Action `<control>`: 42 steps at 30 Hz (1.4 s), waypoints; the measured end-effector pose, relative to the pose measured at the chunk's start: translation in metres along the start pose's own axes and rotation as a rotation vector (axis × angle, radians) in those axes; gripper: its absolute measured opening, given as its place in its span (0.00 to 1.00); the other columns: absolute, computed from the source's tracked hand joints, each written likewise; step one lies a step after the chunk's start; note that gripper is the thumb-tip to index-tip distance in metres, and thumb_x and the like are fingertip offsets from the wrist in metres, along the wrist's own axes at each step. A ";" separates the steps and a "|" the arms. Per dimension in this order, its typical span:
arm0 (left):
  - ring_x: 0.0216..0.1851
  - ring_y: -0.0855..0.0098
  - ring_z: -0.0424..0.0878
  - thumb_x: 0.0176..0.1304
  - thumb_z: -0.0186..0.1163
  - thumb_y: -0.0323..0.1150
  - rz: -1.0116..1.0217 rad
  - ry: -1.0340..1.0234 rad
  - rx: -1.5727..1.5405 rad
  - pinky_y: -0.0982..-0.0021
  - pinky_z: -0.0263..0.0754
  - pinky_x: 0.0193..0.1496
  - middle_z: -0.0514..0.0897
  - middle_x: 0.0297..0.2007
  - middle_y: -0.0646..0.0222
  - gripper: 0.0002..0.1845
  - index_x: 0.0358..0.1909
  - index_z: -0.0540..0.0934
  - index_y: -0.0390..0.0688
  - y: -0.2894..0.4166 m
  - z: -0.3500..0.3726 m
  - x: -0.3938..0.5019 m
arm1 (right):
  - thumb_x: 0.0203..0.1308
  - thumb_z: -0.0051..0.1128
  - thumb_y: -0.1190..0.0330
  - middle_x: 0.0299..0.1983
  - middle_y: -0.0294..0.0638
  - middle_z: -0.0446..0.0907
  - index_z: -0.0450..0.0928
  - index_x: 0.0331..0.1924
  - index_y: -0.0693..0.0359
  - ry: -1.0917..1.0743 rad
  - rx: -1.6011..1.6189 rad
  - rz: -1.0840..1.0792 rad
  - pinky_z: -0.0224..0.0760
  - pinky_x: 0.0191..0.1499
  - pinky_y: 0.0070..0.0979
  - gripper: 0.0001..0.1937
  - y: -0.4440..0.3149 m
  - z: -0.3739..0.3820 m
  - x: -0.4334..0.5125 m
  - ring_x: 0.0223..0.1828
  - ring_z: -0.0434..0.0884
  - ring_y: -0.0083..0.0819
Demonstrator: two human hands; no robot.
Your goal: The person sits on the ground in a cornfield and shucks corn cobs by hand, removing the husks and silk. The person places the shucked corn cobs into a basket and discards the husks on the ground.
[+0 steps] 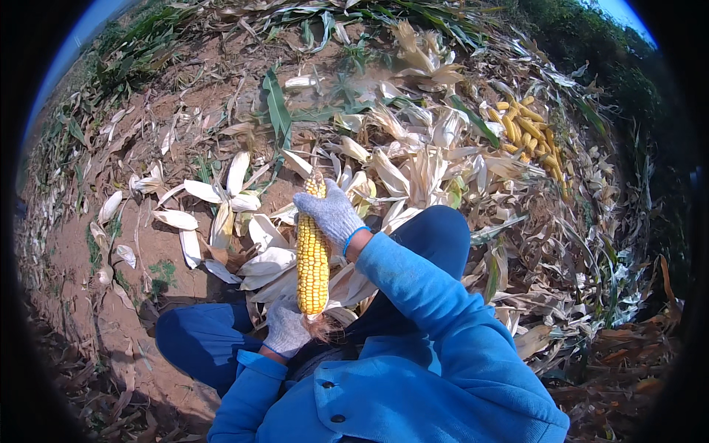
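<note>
A yellow ear of corn (313, 266), its kernels bare, stands lengthwise before my lap, its tip up and away from me. My right hand (330, 209), in a pale knitted glove with a blue cuff edge, is closed round its upper part. Lower down, my left hand (286, 325), gloved alike, is at the ear's near end, where brown silk (321, 328) hangs; its fingers are partly hidden, and I cannot tell how firmly they grip. Pale husk leaves (268, 263) spread out beside and beneath the ear.
A pile of husked corn ears (529, 130) lies at the upper right. Dry husks (412, 174) cover the ground ahead and to the right. An opened husk (224, 202) lies on the reddish soil (183, 282) at the left. My bent knees flank the hands.
</note>
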State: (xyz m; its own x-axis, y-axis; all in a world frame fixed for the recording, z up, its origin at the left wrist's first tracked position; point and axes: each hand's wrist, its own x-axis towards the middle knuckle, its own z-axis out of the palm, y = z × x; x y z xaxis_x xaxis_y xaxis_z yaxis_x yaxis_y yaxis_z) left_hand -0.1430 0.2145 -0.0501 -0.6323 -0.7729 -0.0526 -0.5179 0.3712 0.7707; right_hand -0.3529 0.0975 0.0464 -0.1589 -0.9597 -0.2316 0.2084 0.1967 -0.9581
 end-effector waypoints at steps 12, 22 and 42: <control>0.48 0.47 0.80 0.46 0.72 0.52 -0.337 -0.146 0.462 0.50 0.73 0.53 0.82 0.44 0.50 0.43 0.61 0.69 0.38 -0.013 -0.051 0.056 | 0.47 0.72 0.64 0.50 0.46 0.79 0.72 0.59 0.55 0.103 -1.463 -1.102 0.75 0.51 0.39 0.31 -0.092 -0.110 0.027 0.49 0.80 0.49; 0.58 0.58 0.73 0.59 0.61 0.36 0.159 -0.002 0.621 0.53 0.65 0.59 0.73 0.55 0.57 0.26 0.59 0.71 0.41 0.003 -0.083 0.094 | 0.56 0.63 0.62 0.51 0.46 0.80 0.79 0.50 0.56 0.676 -1.886 -0.527 0.72 0.54 0.42 0.18 -0.191 -0.258 0.124 0.55 0.77 0.47; 0.43 0.66 0.82 0.61 0.59 0.38 -0.208 -0.400 0.162 0.63 0.71 0.47 0.83 0.38 0.65 0.13 0.44 0.80 0.43 -0.054 -0.125 0.108 | 0.56 0.64 0.52 0.57 0.54 0.75 0.69 0.61 0.58 -0.474 -1.462 0.045 0.71 0.59 0.44 0.31 0.266 0.181 0.299 0.60 0.76 0.51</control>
State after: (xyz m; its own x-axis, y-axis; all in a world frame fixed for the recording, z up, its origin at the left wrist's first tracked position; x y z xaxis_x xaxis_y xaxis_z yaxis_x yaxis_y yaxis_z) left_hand -0.1111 0.0464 -0.0184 -0.6610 -0.5928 -0.4600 -0.7203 0.3295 0.6103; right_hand -0.1707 -0.1728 -0.2471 0.1926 -0.8657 -0.4621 -0.9397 -0.0271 -0.3410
